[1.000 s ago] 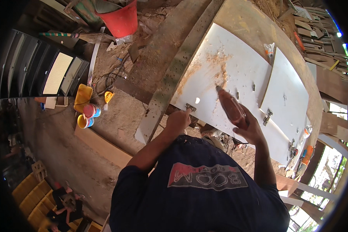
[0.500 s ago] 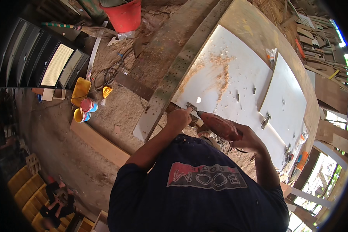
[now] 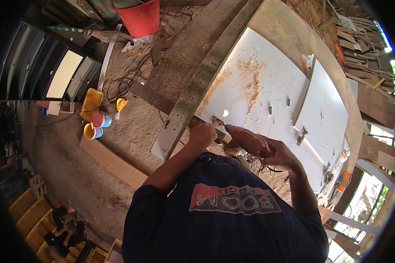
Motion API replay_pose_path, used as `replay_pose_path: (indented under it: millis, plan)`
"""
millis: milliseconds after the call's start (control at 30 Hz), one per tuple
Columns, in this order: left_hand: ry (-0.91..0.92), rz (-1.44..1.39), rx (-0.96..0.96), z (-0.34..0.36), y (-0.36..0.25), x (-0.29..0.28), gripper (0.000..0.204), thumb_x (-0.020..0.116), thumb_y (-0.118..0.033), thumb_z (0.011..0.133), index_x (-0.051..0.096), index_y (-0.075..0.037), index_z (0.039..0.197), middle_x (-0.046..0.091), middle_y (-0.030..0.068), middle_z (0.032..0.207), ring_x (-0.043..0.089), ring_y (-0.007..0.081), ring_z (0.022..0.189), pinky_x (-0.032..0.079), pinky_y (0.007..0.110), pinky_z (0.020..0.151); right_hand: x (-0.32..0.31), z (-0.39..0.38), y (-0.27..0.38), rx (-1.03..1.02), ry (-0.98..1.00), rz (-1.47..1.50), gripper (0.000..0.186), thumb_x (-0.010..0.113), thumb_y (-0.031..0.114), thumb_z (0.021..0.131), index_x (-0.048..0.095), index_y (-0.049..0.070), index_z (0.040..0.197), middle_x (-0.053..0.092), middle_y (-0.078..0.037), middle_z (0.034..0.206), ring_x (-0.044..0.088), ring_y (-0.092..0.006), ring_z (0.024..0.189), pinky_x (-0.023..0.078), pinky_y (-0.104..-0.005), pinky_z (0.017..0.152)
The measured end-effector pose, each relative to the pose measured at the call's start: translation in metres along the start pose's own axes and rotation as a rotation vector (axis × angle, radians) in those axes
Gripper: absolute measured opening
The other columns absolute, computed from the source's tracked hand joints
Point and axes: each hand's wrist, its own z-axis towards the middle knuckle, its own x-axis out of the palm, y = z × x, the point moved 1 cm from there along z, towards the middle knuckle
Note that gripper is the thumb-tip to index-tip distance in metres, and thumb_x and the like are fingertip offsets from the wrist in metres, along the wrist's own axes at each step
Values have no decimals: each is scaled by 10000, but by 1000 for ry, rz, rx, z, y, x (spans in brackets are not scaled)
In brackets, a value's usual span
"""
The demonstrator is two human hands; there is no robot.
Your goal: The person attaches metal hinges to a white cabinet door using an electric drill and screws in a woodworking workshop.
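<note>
My right hand (image 3: 281,156) is wrapped around the grip of a red power drill (image 3: 251,142). The drill points left, its tip against or very close to a metal cabinet hinge (image 3: 217,119) at the near edge of a white panel (image 3: 272,83). From the other side, my left hand (image 3: 202,135) is closed with a fingertip on the hinge; its other fingers are partly hidden. Near the hinge, a round hole (image 3: 225,113) shows in the panel. A smaller white panel (image 3: 322,116) lies over the right part, with another hinge (image 3: 302,136) at its edge.
Wood shavings (image 3: 252,83) and small metal parts are scattered over the panel. Left of the bench stand a red bucket (image 3: 138,19), paint cans (image 3: 101,119), a yellow container (image 3: 91,104) and loose cables. Another person (image 3: 66,228) is at the lower left.
Both hands stay in place, with the drill at the hinge almost unmoved. A bit of dark cord now shows below my right hand. The person at lower left has shifted slightly.
</note>
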Motion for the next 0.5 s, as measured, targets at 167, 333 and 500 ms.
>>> replay_pose_path:
  millis: [167,333,500]
  plan:
    - [5,5,1,1,1,1,215,671,-202,929,662,-86,1110,727,169,804,734,379,788,587,518,705,0,1,2,30,7,45,895,778,108,676,555,73,1541,743,-111,1269,673,-179,1113,524,-328,1015]
    - [17,21,4,1,-1,-1,190,667,-205,940,639,-88,1086,726,166,801,735,376,784,591,510,702,-3,2,9,13,3,8,877,773,111,683,563,78,1534,750,-119,1246,682,-186,1081,537,-340,991]
    - [21,41,10,1,-1,-1,186,679,-216,936,637,-89,1065,736,154,807,750,360,785,602,495,693,-8,8,18,80,15,-108,854,770,142,679,582,92,1511,768,-151,1138,718,-224,1004,557,-367,924]
